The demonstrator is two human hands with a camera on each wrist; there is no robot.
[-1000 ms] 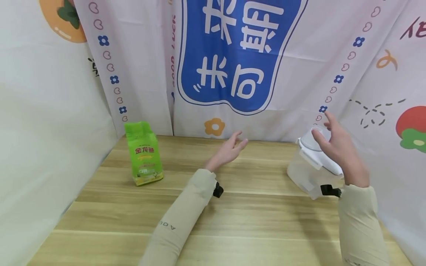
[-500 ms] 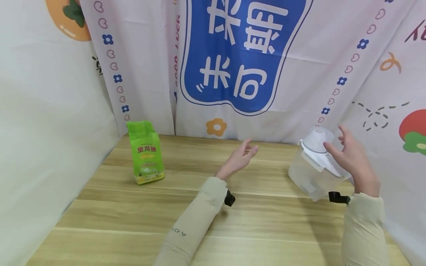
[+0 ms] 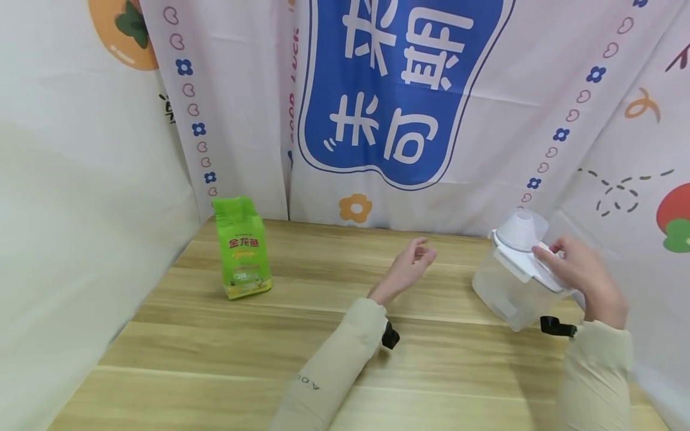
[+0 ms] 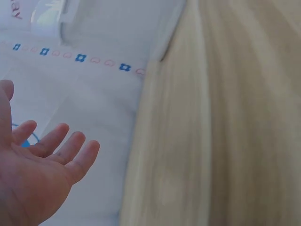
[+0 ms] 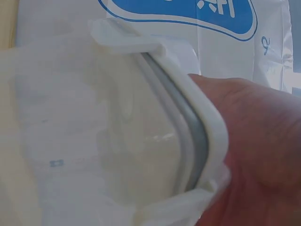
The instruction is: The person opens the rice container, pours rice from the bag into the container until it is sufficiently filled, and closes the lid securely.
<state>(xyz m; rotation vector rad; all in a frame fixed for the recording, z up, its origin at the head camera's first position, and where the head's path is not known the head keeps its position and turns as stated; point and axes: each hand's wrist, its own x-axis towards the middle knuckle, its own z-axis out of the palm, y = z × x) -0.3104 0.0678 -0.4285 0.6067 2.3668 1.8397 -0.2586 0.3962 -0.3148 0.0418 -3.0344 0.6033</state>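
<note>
1 left hand (image 3: pixel 404 269) has its fingers (image 4: pixel 84 157) loosely apart; the right hand (image 3: pixel 590 278) touches the container (image 3: pixel 504 293), whether gripping I cannot tell.

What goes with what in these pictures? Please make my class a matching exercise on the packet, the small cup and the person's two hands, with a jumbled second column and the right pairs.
Column one
1. Packet
2. Small cup
3. Left hand
4. Right hand

Column two
A. Holding nothing, out over the table
B. Thumb at the lid of the container
C. Green, standing upright
D. Clear, narrow end up

Right pairs
1-C, 2-D, 3-A, 4-B
</note>
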